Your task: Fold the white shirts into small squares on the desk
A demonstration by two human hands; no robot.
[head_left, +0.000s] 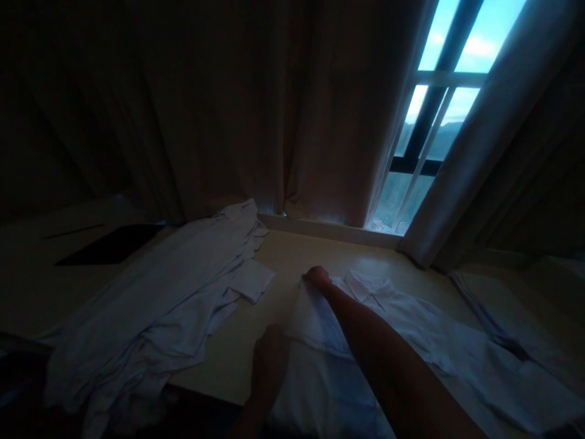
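Where daylight enters at the right through a gap between the curtains (228,110), the window (439,116) lights part of a pale worktop (292,247); the rest is dim. Right hand (317,275), arm reaching in from the lower right, has its fingers curled in, pinching the far left corner of a white garment (315,326). Left hand (272,352) lower down, at the garment's left border; too dark to tell whether its fingers grip. Garment lies toward the near side of the worktop, running down out of view at the bottom. A shirt collar (365,285) stands just right of the right hand; cannot tell whether it belongs to the same piece. More white cloth spreads rightward, close by.

Room: pale strip of worktop between the hands and the heap of white shirts (169,292) at left, widening toward the back ledge (329,230). Near edge visible left of the left hand; the heap spills past it. Dark flat item (109,245) beyond the heap, far left. Right flank tighter, layered cloth (516,323) there.
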